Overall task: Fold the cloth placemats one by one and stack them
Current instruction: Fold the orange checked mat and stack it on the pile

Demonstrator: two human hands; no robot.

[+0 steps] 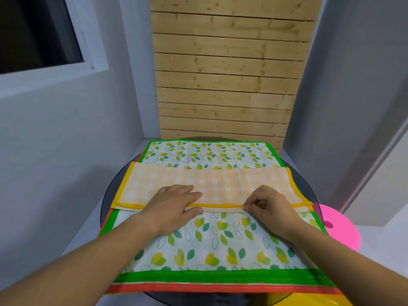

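Head view: nearest, spread green-bordered leaf-print cloth placemat [212,246]. Upon it, left hand [174,206] pressing flat with straight fingers, right hand [269,206] pinching yellow hem [220,204] of folded orange dotted cloth placemat [220,182]. With uneven pull, probably crooked hems.

folded placemat [212,184] pale orange with white dots, yellow border, leaf placemat [220,244] white with green and yellow leaves, bright green border, bottom placemat [220,288] red-orange edge showing, table [111,191] dark smoked glass, stool [344,230] hot pink, slat panel [225,74] pale knotty wood, walls [66,140] grey-white
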